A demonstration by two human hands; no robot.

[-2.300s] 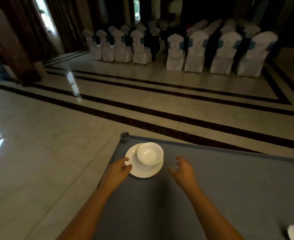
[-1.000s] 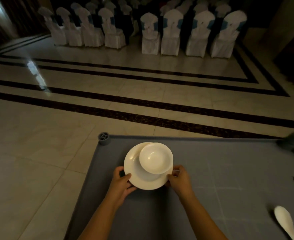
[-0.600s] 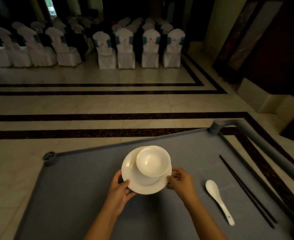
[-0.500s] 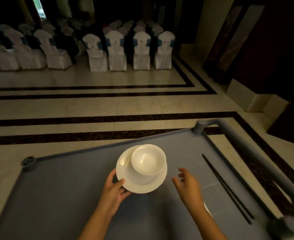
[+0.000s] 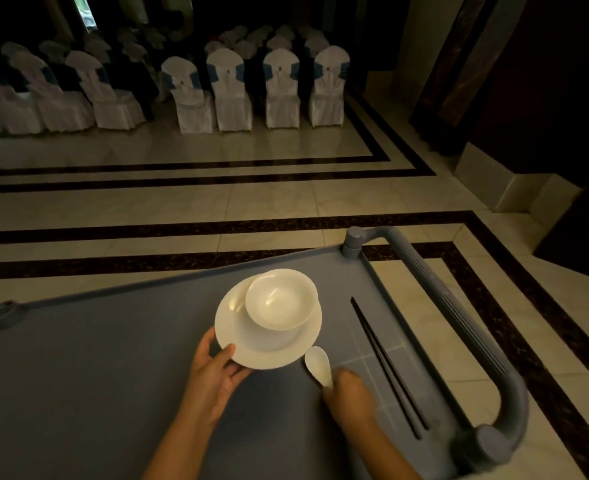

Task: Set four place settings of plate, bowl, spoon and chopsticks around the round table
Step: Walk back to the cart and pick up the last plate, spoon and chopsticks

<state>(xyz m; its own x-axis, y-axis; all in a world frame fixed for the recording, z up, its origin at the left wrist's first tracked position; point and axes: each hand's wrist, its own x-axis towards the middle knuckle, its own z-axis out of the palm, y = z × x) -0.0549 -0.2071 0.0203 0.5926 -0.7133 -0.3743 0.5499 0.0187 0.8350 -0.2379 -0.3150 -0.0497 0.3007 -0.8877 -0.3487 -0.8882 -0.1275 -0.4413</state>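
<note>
The left hand [image 5: 216,372] is gripping the plate [image 5: 241,337] rim, bowl [image 5: 281,303] on it, above the cart [image 5: 78,375]. The right hand [image 5: 350,393] is closing round the spoon [image 5: 318,363] handle. Next it is probably needing the chopsticks [image 5: 386,365] beside

Your white plate [image 5: 251,344] is lifted at its near-left edge, with the white bowl [image 5: 281,303] upright on it, a bit off-centre to the far right. The white spoon [image 5: 318,366] sits just beside its near-right rim; black chopsticks [image 5: 386,365] lie parallel further right.
</note>
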